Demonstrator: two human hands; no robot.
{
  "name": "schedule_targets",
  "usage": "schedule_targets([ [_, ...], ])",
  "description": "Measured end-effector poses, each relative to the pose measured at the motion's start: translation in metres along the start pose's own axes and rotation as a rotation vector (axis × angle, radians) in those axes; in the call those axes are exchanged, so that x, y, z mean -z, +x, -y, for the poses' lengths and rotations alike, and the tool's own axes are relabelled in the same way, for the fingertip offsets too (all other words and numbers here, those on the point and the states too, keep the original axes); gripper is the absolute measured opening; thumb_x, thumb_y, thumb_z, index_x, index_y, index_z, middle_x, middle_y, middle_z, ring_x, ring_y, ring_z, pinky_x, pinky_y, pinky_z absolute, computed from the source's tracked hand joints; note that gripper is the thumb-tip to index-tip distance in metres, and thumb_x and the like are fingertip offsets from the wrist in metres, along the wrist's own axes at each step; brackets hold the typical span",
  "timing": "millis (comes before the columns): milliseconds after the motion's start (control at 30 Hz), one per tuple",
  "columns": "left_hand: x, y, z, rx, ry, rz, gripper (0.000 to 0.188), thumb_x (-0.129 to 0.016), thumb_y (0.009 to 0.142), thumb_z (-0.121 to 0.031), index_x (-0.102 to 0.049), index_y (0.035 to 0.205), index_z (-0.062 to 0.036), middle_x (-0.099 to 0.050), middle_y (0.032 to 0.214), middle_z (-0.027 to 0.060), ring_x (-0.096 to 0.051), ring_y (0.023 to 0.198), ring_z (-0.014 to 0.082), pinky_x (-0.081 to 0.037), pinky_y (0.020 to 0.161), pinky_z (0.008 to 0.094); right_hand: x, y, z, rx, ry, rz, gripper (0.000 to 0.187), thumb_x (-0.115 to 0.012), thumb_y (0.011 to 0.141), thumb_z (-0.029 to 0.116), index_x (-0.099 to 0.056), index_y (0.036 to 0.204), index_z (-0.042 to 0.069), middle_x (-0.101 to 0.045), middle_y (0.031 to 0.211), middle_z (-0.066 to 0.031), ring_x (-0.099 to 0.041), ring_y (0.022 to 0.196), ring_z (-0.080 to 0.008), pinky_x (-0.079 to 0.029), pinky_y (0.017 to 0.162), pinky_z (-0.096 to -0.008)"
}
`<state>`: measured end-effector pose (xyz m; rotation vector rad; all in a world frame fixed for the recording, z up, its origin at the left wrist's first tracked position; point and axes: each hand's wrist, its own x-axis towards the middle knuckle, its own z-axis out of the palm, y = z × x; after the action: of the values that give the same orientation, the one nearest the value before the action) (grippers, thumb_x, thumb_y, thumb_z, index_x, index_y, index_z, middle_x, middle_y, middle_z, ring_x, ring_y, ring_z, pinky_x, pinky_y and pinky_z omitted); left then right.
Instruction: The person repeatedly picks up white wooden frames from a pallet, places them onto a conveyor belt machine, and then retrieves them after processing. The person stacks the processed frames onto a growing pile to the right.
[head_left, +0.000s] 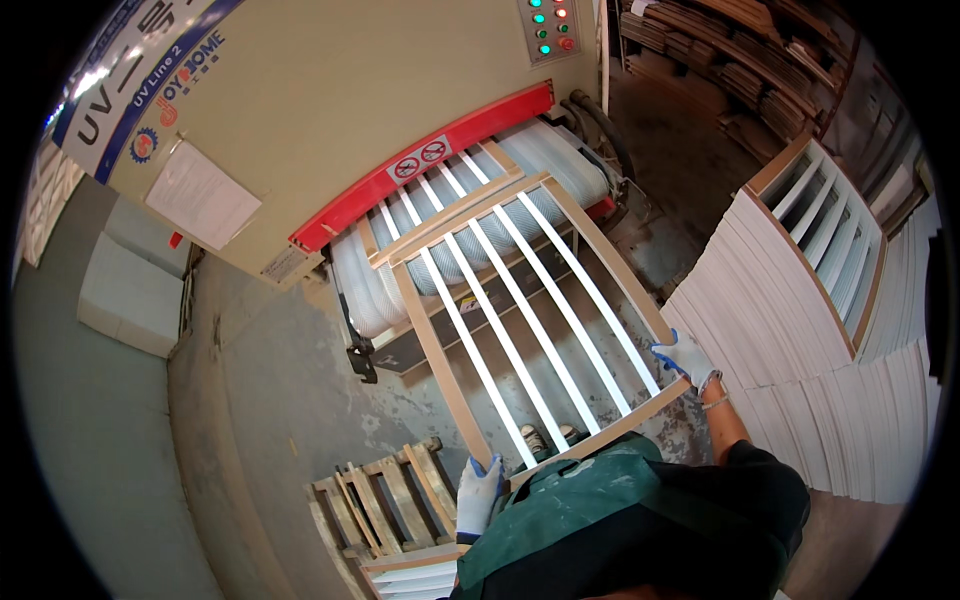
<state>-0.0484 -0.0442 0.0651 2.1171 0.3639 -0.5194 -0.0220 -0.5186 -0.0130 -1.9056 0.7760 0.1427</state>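
A slatted frame point(440, 375) with tan borders and several white bars spans from my body to the machine's mouth. My left hand point(479, 492), in a white and blue work glove, grips its near left corner. At the near right corner, my right hand point(686, 360), gloved alike, is closed round the border. The far end of the frame rests at the conveyor belt point(365, 300), which has a pale, ribbed surface. Ahead of it a second slatted frame point(492, 188) lies on the belt, partly under the red guard bar point(470, 128).
The beige machine point(330, 90) has a panel of lit buttons point(549, 30). Tall stacks of white-edged frames point(770, 300) stand close on my right. At lower left are a wooden pallet point(390, 500) and another slatted frame point(415, 578). Boards fill a rack point(740, 50) at far right.
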Motion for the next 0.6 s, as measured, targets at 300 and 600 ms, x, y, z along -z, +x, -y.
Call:
schedule_targets([
  [300,0.004,0.021,-0.026,-0.043,-0.161,0.009,0.031,-0.064,0.098,-0.030,-0.063,0.098,0.0015,-0.065,0.079,0.0106,-0.063,0.073,0.0220,-0.048,0.069,0.0357,0.000,-0.003,0.061,0.417,-0.259,-0.192,0.073,-0.073,0.085,0.026,-0.045,0.149,0.005,-0.055,0.143,-0.0212,-0.055,0.128,-0.0392,-0.043,0.108,-0.0429],
  [600,0.019,0.053,-0.039,-0.133,-0.121,-0.046,0.030,-0.062,0.099,-0.030,-0.063,0.096,0.0002,-0.062,0.077,0.0061,-0.059,0.070,0.0153,-0.047,0.066,0.0323,-0.012,0.031,0.089,0.455,-0.486,-0.130,0.062,-0.066,0.091,0.021,-0.047,0.150,0.015,-0.061,0.130,-0.0240,-0.058,0.119,-0.0428,-0.046,0.103,-0.0476],
])
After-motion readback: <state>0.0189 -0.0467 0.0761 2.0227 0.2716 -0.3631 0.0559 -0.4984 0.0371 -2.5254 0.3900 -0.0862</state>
